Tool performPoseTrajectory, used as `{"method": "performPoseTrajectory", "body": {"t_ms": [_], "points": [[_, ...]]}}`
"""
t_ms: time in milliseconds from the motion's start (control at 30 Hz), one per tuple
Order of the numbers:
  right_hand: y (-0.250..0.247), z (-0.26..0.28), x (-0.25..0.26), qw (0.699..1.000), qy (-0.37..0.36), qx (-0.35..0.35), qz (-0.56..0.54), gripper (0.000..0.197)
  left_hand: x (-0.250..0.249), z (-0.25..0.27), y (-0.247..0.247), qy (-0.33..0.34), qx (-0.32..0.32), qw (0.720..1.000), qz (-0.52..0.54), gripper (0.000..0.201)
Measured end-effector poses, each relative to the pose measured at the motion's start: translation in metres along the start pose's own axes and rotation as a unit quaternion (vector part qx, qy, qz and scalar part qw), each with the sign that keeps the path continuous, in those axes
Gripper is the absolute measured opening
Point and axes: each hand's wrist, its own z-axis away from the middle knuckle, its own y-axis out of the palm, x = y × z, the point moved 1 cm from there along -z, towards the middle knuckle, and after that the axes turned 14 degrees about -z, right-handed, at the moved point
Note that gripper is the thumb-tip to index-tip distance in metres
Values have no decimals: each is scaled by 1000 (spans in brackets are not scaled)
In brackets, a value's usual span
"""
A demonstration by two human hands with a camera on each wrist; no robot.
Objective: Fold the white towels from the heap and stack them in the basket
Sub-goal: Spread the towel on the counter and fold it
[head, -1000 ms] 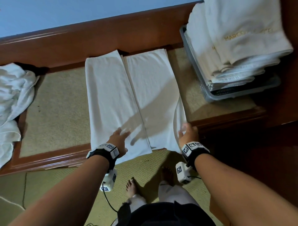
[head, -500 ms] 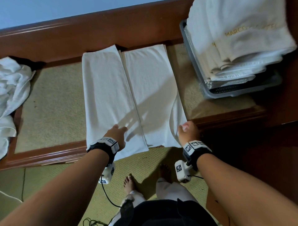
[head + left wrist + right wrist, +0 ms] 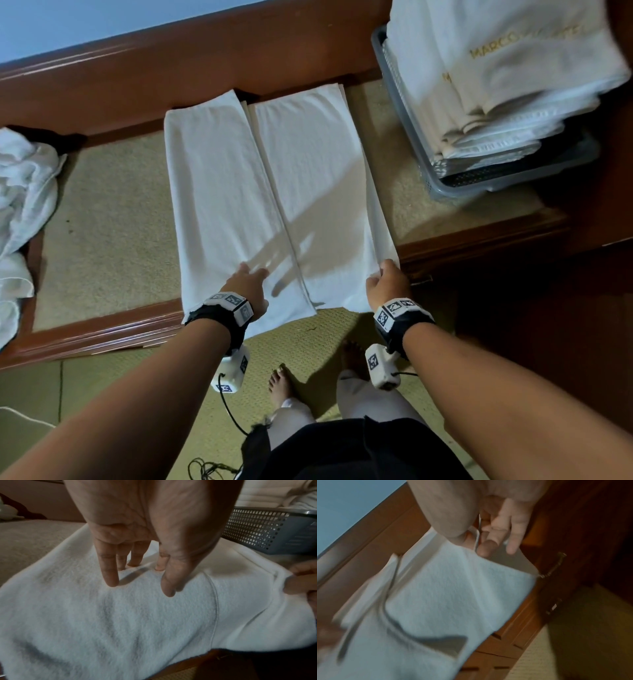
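A white towel (image 3: 260,192) lies lengthwise on the carpeted platform, both long sides folded in so they meet along a middle seam, its near end hanging over the wooden edge. My left hand (image 3: 251,279) presses flat on the left flap with straight fingers (image 3: 109,573) spread on the towel (image 3: 120,615). My right hand (image 3: 385,279) pinches the towel's near right edge between thumb and fingers (image 3: 489,543), lifting that edge of the towel (image 3: 445,591) slightly. The grey basket (image 3: 455,183) at the far right holds a stack of folded towels (image 3: 507,68). The heap (image 3: 24,192) lies at the left.
A wooden rail (image 3: 171,65) runs behind the platform, with a blue wall beyond it. The platform's wooden front lip (image 3: 102,332) borders green matting where bare feet (image 3: 279,380) stand. A cable (image 3: 212,469) trails on the floor.
The view has shifted slightly. My left hand has slid a little forward on the left flap, and my right hand keeps its pinch on the right edge.
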Motion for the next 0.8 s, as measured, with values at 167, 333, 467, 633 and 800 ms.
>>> {"method": "performPoseTrajectory", "body": {"t_ms": [167, 333, 467, 633, 800], "points": [[-22, -15, -26, 968, 203, -58, -139, 33, -2, 1, -2, -1, -2, 1000, -10, 64], [-14, -21, -25, 955, 229, -53, -181, 65, -2, 4, -1, 8, -15, 1000, -15, 66], [-11, -26, -33, 924, 292, -36, -243, 79, 1, 5, -4, 17, -5, 1000, -13, 70], [-14, -20, -33, 945, 212, 8, -249, 41, 8, 8, -1, 36, -8, 999, -16, 76], [-30, -7, -25, 984, 69, 11, -162, 23, 20, 12, 11, 66, -22, 998, 1, 81]]}}
